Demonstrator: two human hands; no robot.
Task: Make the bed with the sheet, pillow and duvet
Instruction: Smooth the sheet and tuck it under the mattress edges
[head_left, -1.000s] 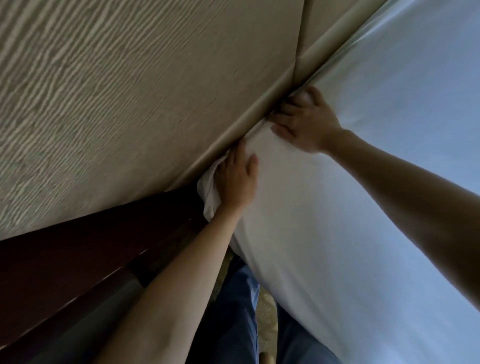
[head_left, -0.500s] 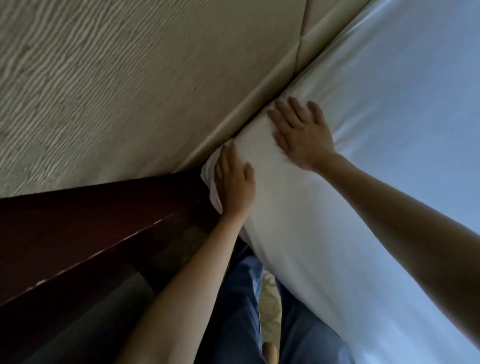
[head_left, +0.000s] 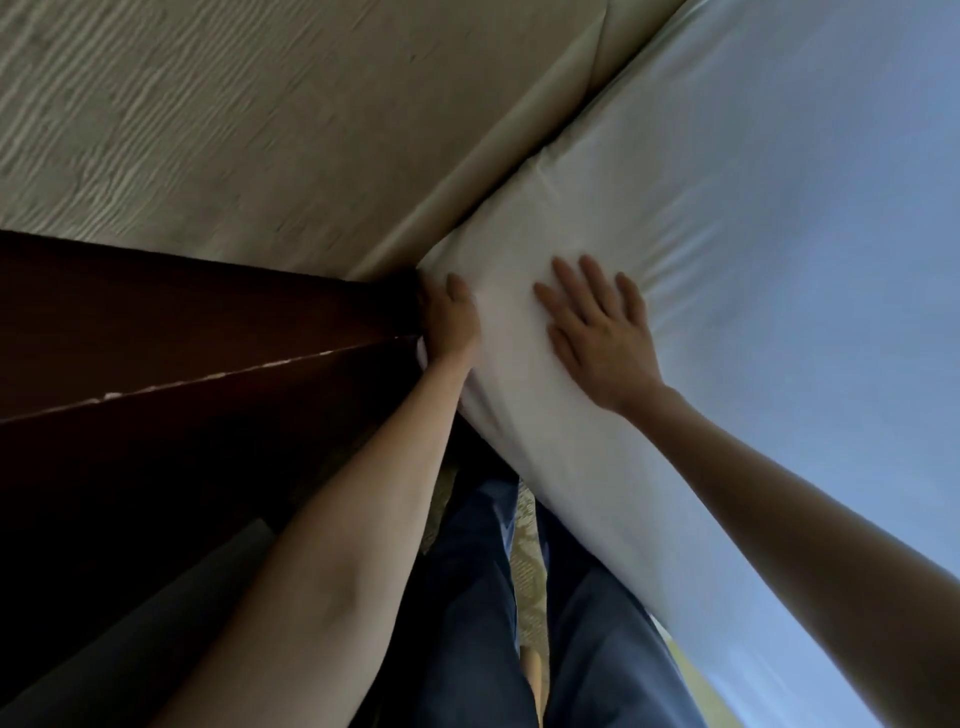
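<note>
Head view: the right hand has slid back from the headboard seam, fingers spread flat on the sheet. The left hand, at nine o'clock of it, tucks the corner (fingers hidden) beside the nightstand; tucking seems nearly finished.

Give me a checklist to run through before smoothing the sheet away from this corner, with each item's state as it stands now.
1. Sheet covers the mattress corner: ok.
2. Right hand flat on the sheet, fingers spread: ok.
3. Left hand at the corner's side beside the dark wooden furniture: ok.
4. Sheet edge tucked under the corner: cannot tell, hidden by the left hand.
5. Sheet wrinkle-free: not ok, creases run from the right hand.
6. Pillow and duvet at hand: cannot tell, neither is in view.
</note>
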